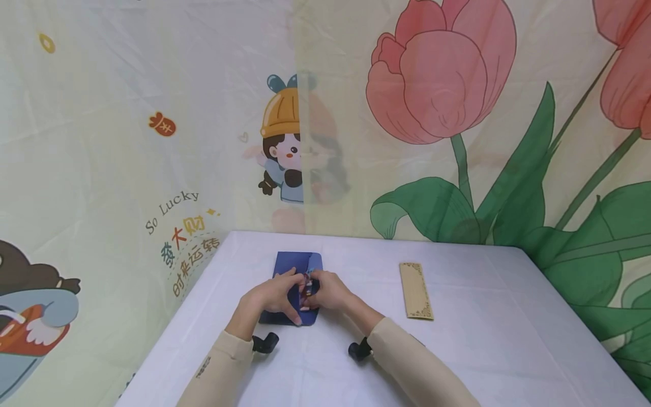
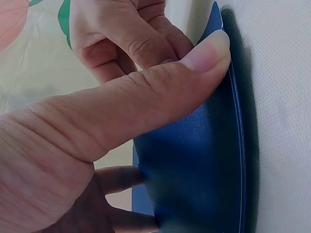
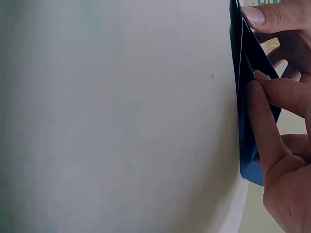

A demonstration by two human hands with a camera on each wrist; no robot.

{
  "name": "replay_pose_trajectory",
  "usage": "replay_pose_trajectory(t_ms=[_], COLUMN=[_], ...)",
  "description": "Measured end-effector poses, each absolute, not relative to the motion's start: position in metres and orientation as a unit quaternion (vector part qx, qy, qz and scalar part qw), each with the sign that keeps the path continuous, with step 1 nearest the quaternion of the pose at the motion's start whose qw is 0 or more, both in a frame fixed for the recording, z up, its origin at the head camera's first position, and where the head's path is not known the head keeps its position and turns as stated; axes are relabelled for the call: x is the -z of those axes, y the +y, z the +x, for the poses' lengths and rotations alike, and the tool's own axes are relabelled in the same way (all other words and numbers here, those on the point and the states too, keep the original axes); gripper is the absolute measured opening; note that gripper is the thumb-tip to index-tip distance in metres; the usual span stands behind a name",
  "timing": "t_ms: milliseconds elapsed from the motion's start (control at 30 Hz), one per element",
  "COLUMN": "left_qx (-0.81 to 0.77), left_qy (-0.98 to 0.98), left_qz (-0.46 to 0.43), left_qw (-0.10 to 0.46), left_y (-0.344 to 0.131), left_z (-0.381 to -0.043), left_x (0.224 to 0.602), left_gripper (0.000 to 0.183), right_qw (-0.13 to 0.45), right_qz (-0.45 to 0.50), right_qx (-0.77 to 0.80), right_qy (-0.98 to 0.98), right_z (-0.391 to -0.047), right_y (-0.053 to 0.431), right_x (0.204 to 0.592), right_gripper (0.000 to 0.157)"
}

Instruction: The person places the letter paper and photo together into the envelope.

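A dark blue paper envelope (image 1: 291, 260) lies on the table left of centre, its lighter flap (image 1: 316, 262) along the right side. My left hand (image 1: 274, 294) spans the envelope and holds it; in the left wrist view the thumb presses along the edge of the bowed blue paper (image 2: 199, 155). At the opening on the right, my right hand (image 1: 331, 291) pinches with thumb and fingers. A colourful printed patch (image 1: 306, 291) shows between both hands; whether it is a separate card or print on the envelope cannot be told. The right wrist view shows the envelope's layers (image 3: 247, 133) parted.
A tan strip of card (image 1: 416, 291) with ornate dark corners lies to the right on the white-covered table (image 1: 483, 339). Black wrist mounts (image 1: 265, 342) stick out beside both sleeves. A printed cloth (image 1: 346, 220) hangs behind the table's back edge.
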State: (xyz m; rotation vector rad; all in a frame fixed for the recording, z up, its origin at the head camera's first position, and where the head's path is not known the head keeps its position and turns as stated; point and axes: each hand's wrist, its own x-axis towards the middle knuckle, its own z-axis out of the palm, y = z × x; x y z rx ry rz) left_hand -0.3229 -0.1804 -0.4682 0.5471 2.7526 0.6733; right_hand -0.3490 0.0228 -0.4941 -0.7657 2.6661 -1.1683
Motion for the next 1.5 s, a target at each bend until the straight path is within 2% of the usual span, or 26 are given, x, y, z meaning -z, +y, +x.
replay_pose_trajectory(t_ms=[733, 1000, 1233, 1500], left_qx=[-0.236, -0.233, -0.231, -0.223], left_qy=[0.944, 0.945, 0.945, 0.948], left_qz=[0.196, 0.198, 0.198, 0.192], left_qw=[0.124, 0.120, 0.119, 0.119], left_y=[-0.179, -0.178, -0.178, -0.179], left_z=[-0.324, -0.325, -0.325, -0.325], left_x=[0.470, 0.470, 0.472, 0.471], left_gripper=[0.066, 0.065, 0.064, 0.064], right_qw=[0.088, 0.084, 0.032, -0.049], right_qz=[-0.236, -0.246, -0.255, -0.223], right_qx=[0.416, 0.397, 0.325, 0.211], right_qy=[0.874, 0.880, 0.910, 0.951], right_z=[-0.347, -0.347, -0.346, -0.349], right_y=[0.009, 0.016, 0.031, 0.055], right_x=[0.500, 0.495, 0.483, 0.471], right_gripper=[0.035, 0.044, 0.064, 0.071])
